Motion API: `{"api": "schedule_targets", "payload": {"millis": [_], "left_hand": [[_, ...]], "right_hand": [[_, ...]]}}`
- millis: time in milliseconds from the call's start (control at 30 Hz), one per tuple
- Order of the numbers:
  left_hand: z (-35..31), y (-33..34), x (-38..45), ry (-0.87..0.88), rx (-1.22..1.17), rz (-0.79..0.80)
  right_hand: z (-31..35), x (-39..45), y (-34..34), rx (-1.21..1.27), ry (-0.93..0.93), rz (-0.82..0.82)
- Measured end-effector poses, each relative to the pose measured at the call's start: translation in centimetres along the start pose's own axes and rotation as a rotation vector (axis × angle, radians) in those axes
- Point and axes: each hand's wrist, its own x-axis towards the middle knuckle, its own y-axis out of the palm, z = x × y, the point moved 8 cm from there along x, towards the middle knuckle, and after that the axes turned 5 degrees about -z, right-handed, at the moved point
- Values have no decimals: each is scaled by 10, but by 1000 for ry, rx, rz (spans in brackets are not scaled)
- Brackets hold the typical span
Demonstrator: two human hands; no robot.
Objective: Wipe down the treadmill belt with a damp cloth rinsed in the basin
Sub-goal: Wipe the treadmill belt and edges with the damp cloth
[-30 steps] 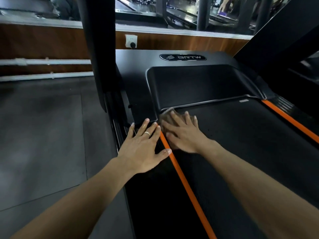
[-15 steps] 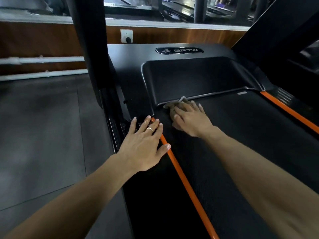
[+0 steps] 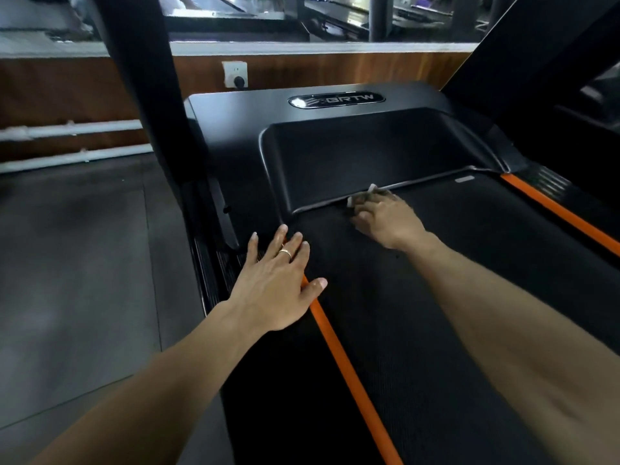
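The black treadmill belt [image 3: 419, 330] runs from the motor cover toward me, with an orange stripe along each side. My right hand [image 3: 385, 219] presses a small pale cloth [image 3: 360, 196] flat on the belt at its front edge, right against the motor cover's lip; only the cloth's corners show past my fingers. My left hand [image 3: 278, 283] lies flat with fingers spread on the left side rail, across the left orange stripe [image 3: 339, 344], and wears a ring. No basin is in view.
The black motor cover [image 3: 352, 152] with its logo sits ahead. A black upright post [image 3: 141, 88] rises at the left, another slants at the right. Grey floor [image 3: 73, 263] lies to the left. Behind are a wood-panelled wall, a wall socket [image 3: 235, 73] and white pipes.
My right hand has slid the cloth from the belt's front left corner rightward along the motor cover's edge. My left hand has stayed on the left rail.
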Motion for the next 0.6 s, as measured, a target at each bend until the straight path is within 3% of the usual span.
{"api": "schedule_targets", "payload": {"millis": [133, 267, 333, 400, 500, 600], "left_hand": [[0, 4, -2, -7, 5, -6], [-2, 4, -1, -11, 36, 0], [-3, 4, -1, -11, 39, -6], [-4, 4, -1, -4, 47, -6], [-3, 3, -2, -6, 49, -21], [-3, 3, -1, 0, 48, -26]], "right_hand": [[30, -20, -19, 228, 13, -175], [70, -70, -20, 301, -377, -69], [55, -61, -22, 236, -424, -82], [8, -30, -26, 121, -232, -196], [-69, -2, -9, 87, 238, -91], [-49, -3, -3, 190, 180, -112]]}}
